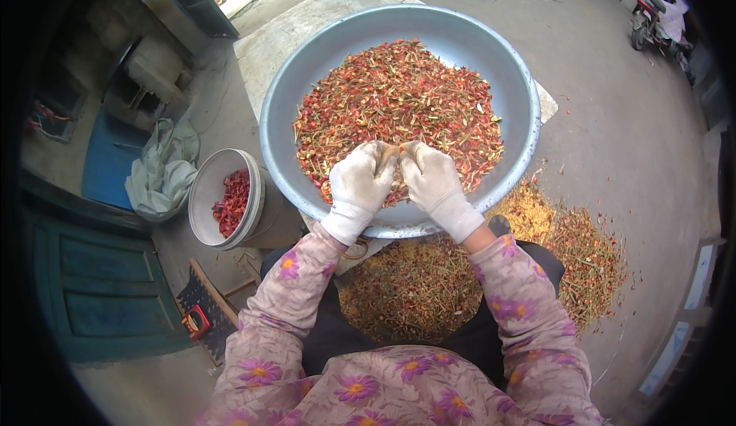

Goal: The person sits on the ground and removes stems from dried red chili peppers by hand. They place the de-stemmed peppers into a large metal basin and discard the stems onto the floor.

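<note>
A wide blue-grey basin (pixel 520 138) stands before me on a pale slab, with a heap of dried red chili pieces and stems (pixel 397 92) in it. Both my hands wear white knit gloves with soiled fingers. My left hand (pixel 365 173) and my right hand (pixel 426 173) meet fingertip to fingertip above the near part of the heap. The fingers of each are pinched around a small reddish-brown piece, probably dried chili; its exact shape is mostly hidden. To the left, a tilted white bucket (pixel 259 196) holds darker red chili pieces (pixel 232 203).
Piles of stems and scraps (pixel 414 288) lie on the floor between my legs and to the right (pixel 589 259), beside yellow seeds (pixel 526 213). A pale green sack (pixel 164 173) lies left of the bucket. A green door (pixel 109 288) is at the left, a small scooter (pixel 655 24) at the upper right.
</note>
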Demonstrator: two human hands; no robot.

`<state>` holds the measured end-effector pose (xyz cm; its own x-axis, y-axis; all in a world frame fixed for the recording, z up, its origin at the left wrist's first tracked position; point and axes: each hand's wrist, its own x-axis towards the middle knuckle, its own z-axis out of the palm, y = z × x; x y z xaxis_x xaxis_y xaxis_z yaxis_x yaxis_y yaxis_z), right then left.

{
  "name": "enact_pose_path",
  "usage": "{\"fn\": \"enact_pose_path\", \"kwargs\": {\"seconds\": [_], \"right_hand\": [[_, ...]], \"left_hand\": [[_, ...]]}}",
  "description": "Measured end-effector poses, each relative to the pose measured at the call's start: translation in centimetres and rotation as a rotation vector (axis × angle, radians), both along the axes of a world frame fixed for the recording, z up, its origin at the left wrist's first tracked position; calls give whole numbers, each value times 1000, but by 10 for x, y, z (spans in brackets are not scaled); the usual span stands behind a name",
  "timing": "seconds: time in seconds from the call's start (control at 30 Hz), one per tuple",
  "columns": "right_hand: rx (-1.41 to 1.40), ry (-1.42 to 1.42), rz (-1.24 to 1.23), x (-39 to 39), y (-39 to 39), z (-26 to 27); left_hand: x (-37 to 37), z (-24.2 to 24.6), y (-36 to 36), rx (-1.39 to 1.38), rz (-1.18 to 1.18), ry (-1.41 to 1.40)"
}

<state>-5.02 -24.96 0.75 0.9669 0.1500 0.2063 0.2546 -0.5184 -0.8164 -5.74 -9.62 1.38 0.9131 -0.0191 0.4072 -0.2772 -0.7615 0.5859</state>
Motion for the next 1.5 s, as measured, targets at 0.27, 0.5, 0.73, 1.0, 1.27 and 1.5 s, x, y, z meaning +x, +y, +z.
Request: {"fn": "enact_pose_path", "kwargs": {"seconds": [0.27,0.5,0.73,1.0,1.27,1.5], "right_hand": [[174,163,9,2,0,-3],[1030,752,8,0,-2,13],[966,691,-16,3,-6,23],[874,657,33,2,-9,25],[484,452,71,6,-3,7],[842,606,98,4,4,21]], "left_hand": [[-2,-4,-4,-17,-13,-121],[4,4,8,-1069,-78,508],[4,19,26,-844,-386,515],[8,10,18,-850,-338,431],[10,2,25,-504,-282,324],[9,-2,19,-568,-240,116]]}}
